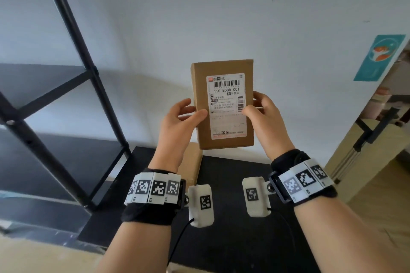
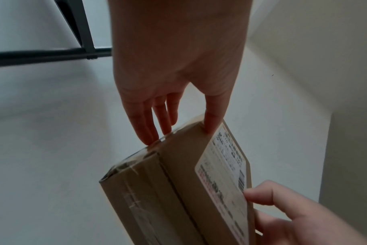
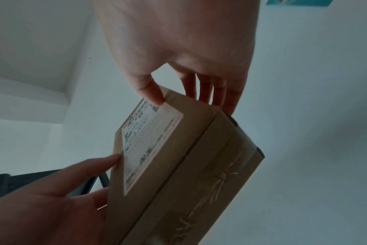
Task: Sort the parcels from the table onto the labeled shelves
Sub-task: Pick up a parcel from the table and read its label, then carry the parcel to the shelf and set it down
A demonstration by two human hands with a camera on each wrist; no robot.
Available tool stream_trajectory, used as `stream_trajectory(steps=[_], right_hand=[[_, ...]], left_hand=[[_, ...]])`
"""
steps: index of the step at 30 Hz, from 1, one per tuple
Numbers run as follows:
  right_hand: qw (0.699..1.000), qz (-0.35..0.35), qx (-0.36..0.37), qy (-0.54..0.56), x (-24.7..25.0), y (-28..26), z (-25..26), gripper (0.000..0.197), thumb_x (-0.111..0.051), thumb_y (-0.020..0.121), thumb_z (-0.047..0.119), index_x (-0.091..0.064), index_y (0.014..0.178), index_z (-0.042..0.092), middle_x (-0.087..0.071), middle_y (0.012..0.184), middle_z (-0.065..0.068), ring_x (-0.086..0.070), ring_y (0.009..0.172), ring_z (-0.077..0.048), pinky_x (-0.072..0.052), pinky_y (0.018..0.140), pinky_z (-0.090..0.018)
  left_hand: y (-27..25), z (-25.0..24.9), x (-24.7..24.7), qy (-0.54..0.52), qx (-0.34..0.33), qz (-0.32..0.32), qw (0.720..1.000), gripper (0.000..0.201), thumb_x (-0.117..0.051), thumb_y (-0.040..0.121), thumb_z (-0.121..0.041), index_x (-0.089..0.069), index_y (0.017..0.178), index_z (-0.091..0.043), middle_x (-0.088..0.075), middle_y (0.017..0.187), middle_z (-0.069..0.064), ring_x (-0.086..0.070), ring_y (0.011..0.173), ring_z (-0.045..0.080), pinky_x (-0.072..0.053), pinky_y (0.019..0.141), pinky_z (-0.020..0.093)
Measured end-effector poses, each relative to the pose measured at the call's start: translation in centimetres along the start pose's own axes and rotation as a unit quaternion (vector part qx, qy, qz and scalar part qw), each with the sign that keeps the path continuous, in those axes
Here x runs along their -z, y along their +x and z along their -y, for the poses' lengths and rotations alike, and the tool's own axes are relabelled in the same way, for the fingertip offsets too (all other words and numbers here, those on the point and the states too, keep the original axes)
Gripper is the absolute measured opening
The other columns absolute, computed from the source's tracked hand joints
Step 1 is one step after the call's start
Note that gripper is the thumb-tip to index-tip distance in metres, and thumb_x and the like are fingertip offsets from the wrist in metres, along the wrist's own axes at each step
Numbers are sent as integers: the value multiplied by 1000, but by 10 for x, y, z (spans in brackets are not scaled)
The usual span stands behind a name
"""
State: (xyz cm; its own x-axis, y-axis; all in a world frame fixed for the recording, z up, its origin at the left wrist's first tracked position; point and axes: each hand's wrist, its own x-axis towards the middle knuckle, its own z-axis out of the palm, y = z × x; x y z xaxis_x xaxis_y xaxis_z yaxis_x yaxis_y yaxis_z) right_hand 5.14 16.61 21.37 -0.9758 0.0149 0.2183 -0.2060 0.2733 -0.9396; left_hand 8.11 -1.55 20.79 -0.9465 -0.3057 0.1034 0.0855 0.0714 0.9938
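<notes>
A brown cardboard parcel [image 1: 223, 104] is held upright in the air before the white wall, its white shipping label [image 1: 226, 106] facing me. My left hand [image 1: 177, 122] holds its left edge, thumb on the front and fingers behind. My right hand [image 1: 264, 113] holds the right edge the same way, thumb on the label. In the left wrist view the left fingers [image 2: 149, 122] lie along the taped back of the parcel [image 2: 157, 190]. The right wrist view has the right thumb [image 3: 151, 91] on the corner of the label of the parcel [image 3: 189, 165].
A black metal shelf rack [image 1: 73, 86] stands at the left, its shelves dark. Below the hands lies a black table [image 1: 233, 239] with another brown parcel [image 1: 190, 166] on it. A teal poster [image 1: 379, 57] hangs at the right beside a doorway.
</notes>
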Motion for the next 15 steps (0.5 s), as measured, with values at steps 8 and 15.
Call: stream_trajectory(steps=[8,15], right_hand=[[996,89,29,1,-78,-30,18,38,-52,86,36,-58,123,28,-62,122,2,-60,108,-9,-50,76,-22],[990,129,7,54,-169,-101,45,38,-51,92,38,-53,128,25,-61,123,1,-61,110,-12,-51,79,-25]], left_hand=[[-32,5,92,32,22,-49,998,54,-74,84,-37,-57,134,-25,-69,116,-5,-67,109,14,-57,90,36],[-95,14,200,51,40,-89,994,51,-75,83,-37,-59,131,-25,-70,115,-5,-68,109,16,-57,93,42]])
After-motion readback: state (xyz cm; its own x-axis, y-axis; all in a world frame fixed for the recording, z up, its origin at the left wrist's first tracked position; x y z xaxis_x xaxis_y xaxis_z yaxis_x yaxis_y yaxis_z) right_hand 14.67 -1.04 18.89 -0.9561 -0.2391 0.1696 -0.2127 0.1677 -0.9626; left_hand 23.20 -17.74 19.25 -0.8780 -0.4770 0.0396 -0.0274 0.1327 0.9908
